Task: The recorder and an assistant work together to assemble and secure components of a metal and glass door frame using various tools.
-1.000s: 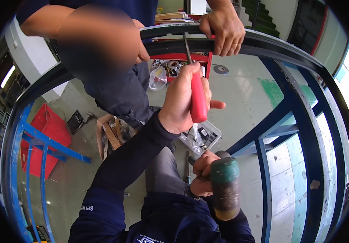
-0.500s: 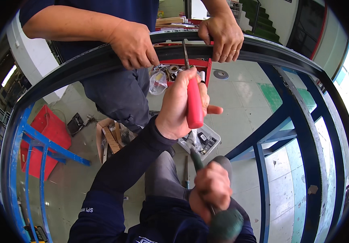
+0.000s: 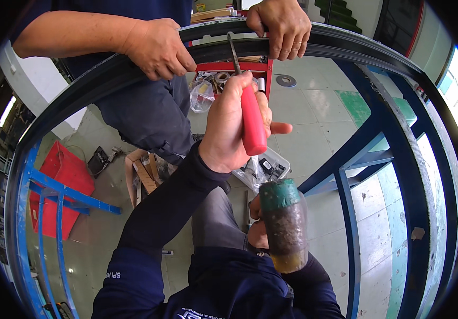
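Tiled floor (image 3: 319, 106) unchanged; mallet (image 3: 285, 223) raised again (right hand (image 3: 258, 234) mostly hidden).

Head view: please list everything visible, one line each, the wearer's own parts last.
Frame: one, dark metal, curving across the top.
Chisel: one, red handle, tip against the frame.
Mallet: one, green-capped head, lower centre.
Co-worker's hands: two, gripping the frame.
Red tray: one, on the floor under the frame.
Clear parts box: one, on the floor.
Blue stand: one, right.
Left hand: wrapped round the chisel.
Right hand: holding the mallet, mostly hidden.
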`<state>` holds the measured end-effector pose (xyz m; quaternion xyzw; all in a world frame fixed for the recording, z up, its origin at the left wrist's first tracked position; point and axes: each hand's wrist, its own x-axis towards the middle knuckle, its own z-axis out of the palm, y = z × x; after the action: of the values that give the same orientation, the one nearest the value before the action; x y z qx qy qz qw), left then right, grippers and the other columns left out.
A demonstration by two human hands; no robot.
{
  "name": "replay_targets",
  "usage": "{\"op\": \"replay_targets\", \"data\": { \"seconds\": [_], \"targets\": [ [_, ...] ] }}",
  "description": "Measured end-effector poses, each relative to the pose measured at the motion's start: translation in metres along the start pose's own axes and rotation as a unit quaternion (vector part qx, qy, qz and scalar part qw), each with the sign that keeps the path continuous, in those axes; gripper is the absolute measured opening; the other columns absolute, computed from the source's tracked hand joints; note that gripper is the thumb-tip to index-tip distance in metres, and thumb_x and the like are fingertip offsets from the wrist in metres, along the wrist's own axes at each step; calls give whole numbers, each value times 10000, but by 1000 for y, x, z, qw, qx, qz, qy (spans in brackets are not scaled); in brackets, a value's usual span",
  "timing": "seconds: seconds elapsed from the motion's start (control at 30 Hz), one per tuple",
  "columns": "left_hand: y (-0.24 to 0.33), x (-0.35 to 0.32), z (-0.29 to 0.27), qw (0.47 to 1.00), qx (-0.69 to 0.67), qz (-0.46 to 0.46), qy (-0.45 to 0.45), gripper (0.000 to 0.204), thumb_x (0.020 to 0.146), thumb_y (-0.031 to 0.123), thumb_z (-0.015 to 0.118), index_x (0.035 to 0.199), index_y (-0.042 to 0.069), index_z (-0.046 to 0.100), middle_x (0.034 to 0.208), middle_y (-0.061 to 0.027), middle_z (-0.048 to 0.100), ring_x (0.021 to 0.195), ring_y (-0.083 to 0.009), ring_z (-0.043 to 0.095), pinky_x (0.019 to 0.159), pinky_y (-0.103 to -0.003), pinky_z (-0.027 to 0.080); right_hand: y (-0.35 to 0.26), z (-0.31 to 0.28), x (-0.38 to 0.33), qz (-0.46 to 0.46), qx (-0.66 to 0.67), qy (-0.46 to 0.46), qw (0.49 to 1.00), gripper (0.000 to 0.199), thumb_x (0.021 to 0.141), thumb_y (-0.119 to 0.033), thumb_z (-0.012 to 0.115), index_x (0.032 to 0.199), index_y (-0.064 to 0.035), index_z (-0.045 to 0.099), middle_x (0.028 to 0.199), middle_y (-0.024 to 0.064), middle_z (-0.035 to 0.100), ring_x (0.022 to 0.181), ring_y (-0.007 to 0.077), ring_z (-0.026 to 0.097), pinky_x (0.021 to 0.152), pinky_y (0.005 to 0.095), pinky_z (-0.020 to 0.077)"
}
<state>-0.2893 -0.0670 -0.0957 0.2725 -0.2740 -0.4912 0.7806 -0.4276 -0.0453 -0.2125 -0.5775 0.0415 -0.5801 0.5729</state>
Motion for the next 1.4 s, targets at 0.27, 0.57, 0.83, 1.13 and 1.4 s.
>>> {"op": "replay_targets", "data": {
  "seconds": [0.27, 0.57, 0.83, 1.13, 1.4],
  "targets": [
    [2, 1, 4, 1000, 14, 17, 6, 280, 996, 392, 467, 881, 142, 521, 545, 3, 449, 444, -133, 462, 704, -417, 580, -16, -22, 15, -72, -124, -136, 980, 246, 687, -18, 721, 893, 12, 590, 755, 98, 644, 599, 262, 600, 560, 341, 484],
    [1, -1, 4, 999, 14, 18, 24, 271, 993, 388, 477, 884, 143, 515, 549, 4, 453, 450, -128, 457, 712, -423, 574, -33, -11, 34, -4, -156, -166, 974, 339, 934, -253, 463, 648, -79, 507, 592, 20, 492, 534, 131, 482, 495, 285, 353],
    [2, 1, 3, 1000, 27, 10, 1, 276, 995, 397, 471, 904, 139, 503, 535, 5, 448, 446, -127, 473, 701, -422, 574, -16, -2, 19, 66, -131, -60, 987, 326, 915, -266, 478, 644, -85, 491, 591, 11, 470, 537, 113, 449, 489, 278, 311],
    [3, 2, 6, 1000, 10, 5, -14, 299, 997, 427, 469, 908, 143, 495, 545, 3, 467, 453, -126, 487, 706, -422, 575, 31, -34, 18, -57, -174, -152, 971, 275, 689, -39, 725, 944, 16, 637, 769, 106, 636, 655, 275, 627, 589, 349, 497],
    [14, -5, 13, 1000, 0, -12, 18, 307, 1007, 431, 454, 892, 147, 473, 548, 3, 435, 458, -116, 481, 691, -426, 579, -1, -15, 47, -202, -77, -149, 965, 179, 630, -89, 707, 679, -29, 546, 634, 88, 535, 535, 238, 535, 494, 342, 419]
  ]
}}
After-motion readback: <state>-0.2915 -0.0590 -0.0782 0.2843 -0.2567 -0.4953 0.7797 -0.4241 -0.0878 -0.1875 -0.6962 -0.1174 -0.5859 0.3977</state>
